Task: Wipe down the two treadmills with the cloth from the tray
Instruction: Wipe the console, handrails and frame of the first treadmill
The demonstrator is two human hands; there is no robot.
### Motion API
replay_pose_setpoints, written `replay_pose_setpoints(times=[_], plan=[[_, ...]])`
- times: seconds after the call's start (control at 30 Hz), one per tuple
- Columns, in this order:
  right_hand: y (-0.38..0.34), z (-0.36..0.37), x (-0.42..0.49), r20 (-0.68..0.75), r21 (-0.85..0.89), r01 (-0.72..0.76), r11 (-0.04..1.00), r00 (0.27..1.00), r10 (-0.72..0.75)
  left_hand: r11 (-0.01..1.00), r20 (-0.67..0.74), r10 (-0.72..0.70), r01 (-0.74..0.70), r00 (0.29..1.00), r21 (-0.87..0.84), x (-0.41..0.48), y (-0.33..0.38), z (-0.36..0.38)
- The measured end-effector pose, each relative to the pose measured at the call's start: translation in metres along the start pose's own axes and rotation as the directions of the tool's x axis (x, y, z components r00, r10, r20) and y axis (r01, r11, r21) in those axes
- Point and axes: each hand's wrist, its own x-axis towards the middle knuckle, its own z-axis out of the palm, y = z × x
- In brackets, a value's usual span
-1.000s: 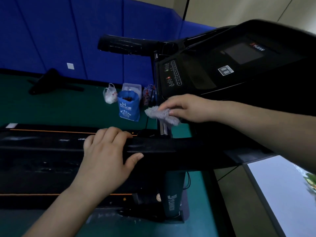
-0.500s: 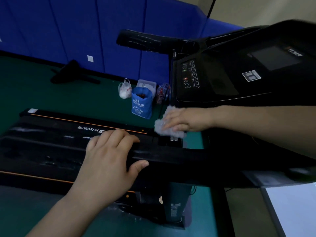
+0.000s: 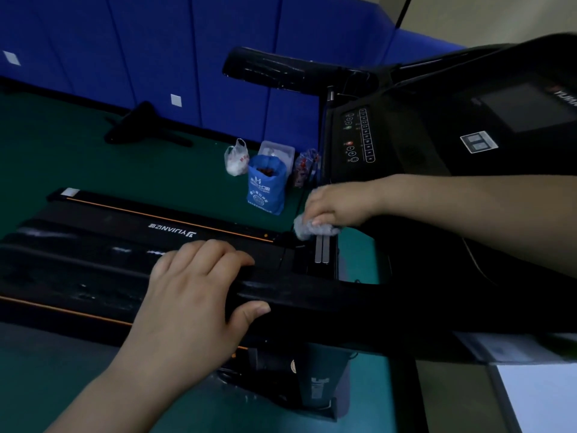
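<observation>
A black treadmill fills the view, its console at the upper right and its belt deck running off to the left. My left hand grips the near black handrail, fingers over the top and thumb underneath. My right hand holds a small grey cloth against the treadmill's frame just below the console's left edge. The far handrail sticks out at the top. No second treadmill can be told apart here.
On the green floor behind the deck stand a blue bag, a white plastic bag, a clear box and a small patterned bag. Blue wall padding lines the back. A black object lies by the wall.
My right hand has moved the cloth down from the console's lower edge to the frame beneath it. My view has swung left and down. My left hand stays on the handrail.
</observation>
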Motion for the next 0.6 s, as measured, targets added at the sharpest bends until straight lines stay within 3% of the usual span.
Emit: replay_pose_setpoints(times=[0.17, 0.37, 0.6], plan=[[-0.049, 0.016, 0.002, 0.259, 0.14, 0.182, 0.973, 0.942, -0.214, 1.0, -0.004, -0.001, 0.001, 1.0, -0.003, 0.001, 0.0, 0.0], [0.0, -0.02, 0.015, 0.181, -0.161, -0.094, 0.982, 0.976, 0.123, 1.0, 0.005, 0.001, -0.001, 1.0, 0.004, 0.001, 0.001, -0.001], [-0.06, 0.022, 0.015, 0.241, -0.001, 0.165, 0.986, 0.957, -0.16, 1.0, 0.008, -0.009, 0.009, 1.0, 0.005, 0.001, 0.002, -0.002]])
